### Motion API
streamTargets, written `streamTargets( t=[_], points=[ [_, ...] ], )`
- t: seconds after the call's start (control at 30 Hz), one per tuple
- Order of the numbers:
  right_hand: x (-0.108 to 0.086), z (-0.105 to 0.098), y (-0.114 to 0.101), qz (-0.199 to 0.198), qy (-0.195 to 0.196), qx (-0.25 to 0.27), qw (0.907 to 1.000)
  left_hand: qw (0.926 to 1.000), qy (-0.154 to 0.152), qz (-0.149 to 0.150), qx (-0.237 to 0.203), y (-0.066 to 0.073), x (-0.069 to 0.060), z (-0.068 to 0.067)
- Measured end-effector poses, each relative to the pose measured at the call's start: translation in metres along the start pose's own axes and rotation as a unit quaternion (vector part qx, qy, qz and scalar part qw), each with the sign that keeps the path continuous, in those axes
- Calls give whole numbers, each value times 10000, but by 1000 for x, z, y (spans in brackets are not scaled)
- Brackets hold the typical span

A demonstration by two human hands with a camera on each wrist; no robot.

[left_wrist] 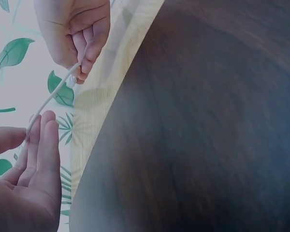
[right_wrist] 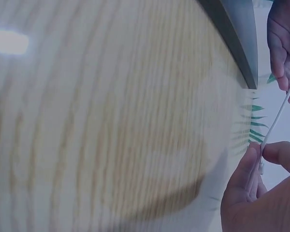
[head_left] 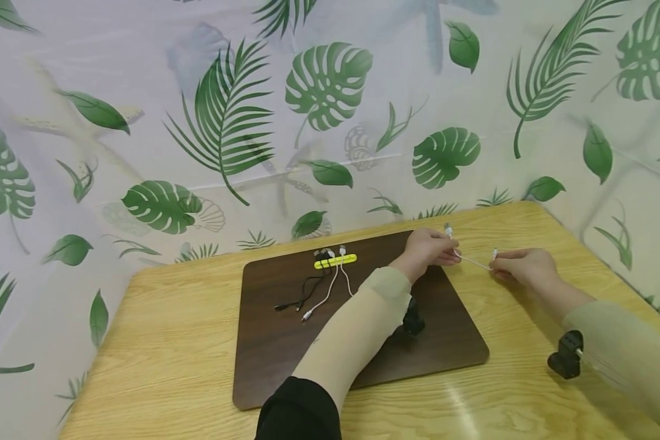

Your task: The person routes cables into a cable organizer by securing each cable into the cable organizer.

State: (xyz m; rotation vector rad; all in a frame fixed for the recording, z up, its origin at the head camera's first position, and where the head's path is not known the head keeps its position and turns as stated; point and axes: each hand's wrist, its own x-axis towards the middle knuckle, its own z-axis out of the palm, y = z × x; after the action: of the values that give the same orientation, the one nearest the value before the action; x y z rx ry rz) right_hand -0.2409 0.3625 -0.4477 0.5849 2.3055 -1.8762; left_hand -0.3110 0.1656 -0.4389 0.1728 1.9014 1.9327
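A short white USB cable (head_left: 474, 263) is stretched between my two hands above the right end of the table. My left hand (head_left: 425, 249) pinches it near the USB plug (head_left: 448, 231), which points up; in the left wrist view thumb and fingertips meet on the cable (left_wrist: 50, 98). My right hand (head_left: 528, 269) pinches the other end, whose small connector (head_left: 495, 252) sticks up past the fingers. Left of my left forearm, a yellow-green cable holder (head_left: 335, 261) lies on the dark brown board (head_left: 286, 360), with black cables (head_left: 310, 284) and white cables (head_left: 326, 297) in it.
The board lies on a light wood table (head_left: 165, 330), its right corner below my hands. A leaf-patterned cloth (head_left: 330, 159) hangs behind the table. Black wrist cameras (head_left: 566, 354) are strapped to both forearms.
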Motion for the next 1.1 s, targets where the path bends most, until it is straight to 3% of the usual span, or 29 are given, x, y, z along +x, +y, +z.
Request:
streamTargets(
  t=[0.37,0.63,0.93,1.1],
  points=[
    [-8,8,-4,23,-150,330,9993,9997,-54,-116,214,0,-5,-13],
    [-11,10,-2,63,-377,647,9972,9990,-285,-65,326,-1,-6,-24],
    [-15,15,-7,54,-721,1086,9915,9980,-297,-18,550,5,-10,-41],
    [-17,22,-12,63,-827,997,9916,9970,-376,-30,672,7,-12,-52]
  ],
)
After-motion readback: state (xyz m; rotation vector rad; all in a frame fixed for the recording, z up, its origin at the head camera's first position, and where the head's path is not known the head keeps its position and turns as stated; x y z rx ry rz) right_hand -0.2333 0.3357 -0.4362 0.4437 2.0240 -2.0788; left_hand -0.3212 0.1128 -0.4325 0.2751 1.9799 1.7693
